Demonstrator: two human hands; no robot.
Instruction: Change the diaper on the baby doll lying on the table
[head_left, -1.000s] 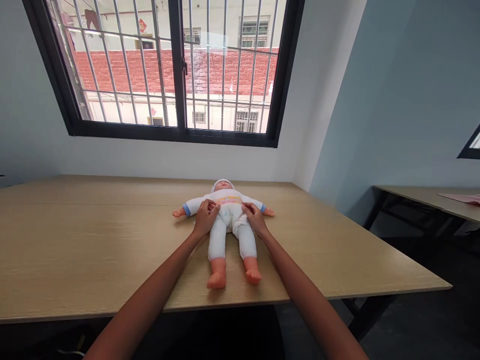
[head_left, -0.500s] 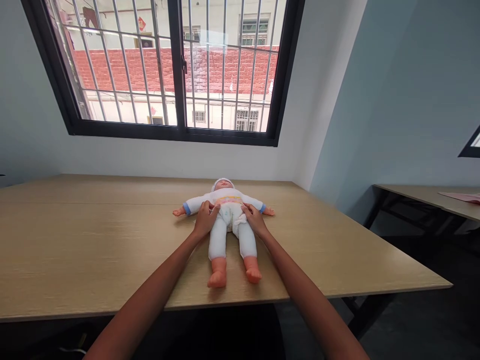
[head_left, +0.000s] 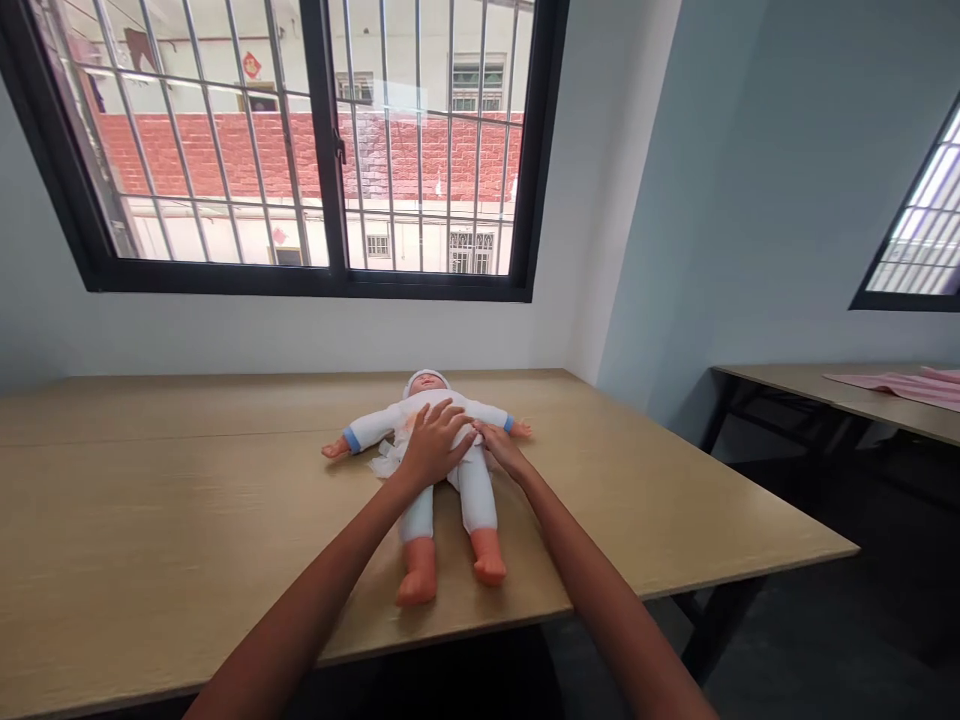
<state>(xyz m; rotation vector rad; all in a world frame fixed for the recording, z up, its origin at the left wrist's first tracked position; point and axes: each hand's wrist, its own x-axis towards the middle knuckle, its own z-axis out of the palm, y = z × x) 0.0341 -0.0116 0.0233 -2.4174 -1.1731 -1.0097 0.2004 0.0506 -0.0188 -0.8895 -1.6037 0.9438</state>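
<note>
A baby doll [head_left: 480, 490] lies on its back on the wooden table, its head toward the wall and its feet toward me. It has a white outfit with blue cuffs and a white cap. Around its hips is a white diaper [head_left: 386, 458], with one side sticking out loose at the left. My left hand [head_left: 435, 440] lies across the doll's belly, fingers stretched out, hiding much of the diaper's front. Close beside it, my right hand [head_left: 501, 448] has its fingers closed at the diaper's right side; the fingertips are partly hidden.
The wooden table [head_left: 187, 540] reaches back to the wall under a barred window [head_left: 315, 285]. To the right, a second table [head_left: 787, 378] carries a pink cloth [head_left: 900, 386]. A dark gap of floor separates the two tables.
My left hand has left the diaper's left side and moved right across the belly. The diaper's left side now sticks out loose. The view has swung slightly right.
</note>
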